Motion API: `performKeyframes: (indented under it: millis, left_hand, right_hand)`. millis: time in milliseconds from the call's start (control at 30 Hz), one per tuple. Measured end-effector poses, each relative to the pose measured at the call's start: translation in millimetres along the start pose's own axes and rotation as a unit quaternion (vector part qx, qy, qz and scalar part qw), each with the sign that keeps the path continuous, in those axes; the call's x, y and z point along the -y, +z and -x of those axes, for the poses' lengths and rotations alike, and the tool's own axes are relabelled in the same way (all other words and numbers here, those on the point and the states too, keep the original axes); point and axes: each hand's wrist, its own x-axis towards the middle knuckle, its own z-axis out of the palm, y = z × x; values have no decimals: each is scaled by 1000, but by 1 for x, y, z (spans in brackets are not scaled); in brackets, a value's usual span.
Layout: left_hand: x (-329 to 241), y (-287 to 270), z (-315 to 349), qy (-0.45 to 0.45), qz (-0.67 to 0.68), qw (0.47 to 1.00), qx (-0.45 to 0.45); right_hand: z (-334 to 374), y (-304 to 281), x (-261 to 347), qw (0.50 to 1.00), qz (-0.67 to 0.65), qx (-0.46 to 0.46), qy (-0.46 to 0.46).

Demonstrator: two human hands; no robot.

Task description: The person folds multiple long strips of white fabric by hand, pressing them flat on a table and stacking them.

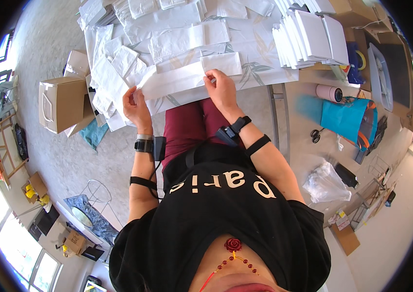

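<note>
A long strip of thin white material (177,79), which looks like a flat bag or sleeve, stretches between my hands along the near edge of the table. My left hand (137,111) pinches its left end between thumb and fingers. At the other end my right hand (222,91) is closed, thumb and fingertips on the strip's right part. Beyond that hand lies a flat white piece (222,63); I cannot tell whether it belongs to the strip. More flat white pieces (177,43) overlap farther back, and others (126,62) are heaped beside my left hand.
The table (264,73) wears a leaf-patterned cloth. White folded stacks (308,39) stand at its right. A cardboard box (63,104) is at the left. On the right are a pink cylinder (329,93), a blue bag (345,119), black scissors (316,136) and clear plastic (327,182).
</note>
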Motion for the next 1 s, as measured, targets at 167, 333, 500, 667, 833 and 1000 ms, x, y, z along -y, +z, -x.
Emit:
performKeyframes:
  millis: [167,333,500,667,833,1000]
  left_hand:
    - [-22,15,11,37,-20,998,38]
    - [-39,59,29,32,82,990,109]
    - [-67,109,50,94,3,983,158]
    - [-67,122,61,78,-17,983,166]
    - [-67,120,63,79,-15,981,174]
    - [-67,118,62,132,-14,976,175]
  right_hand:
    - [-6,-34,-10,999,0,-46,10]
    - [-26,-84,-39,992,-1,-116,55]
    - [-41,-117,-66,988,29,-140,61]
    - [-42,-118,-73,980,123,-94,125]
    - [-43,-108,-88,974,185,-101,77]
    - [-47,-105,-94,975,197,-92,52]
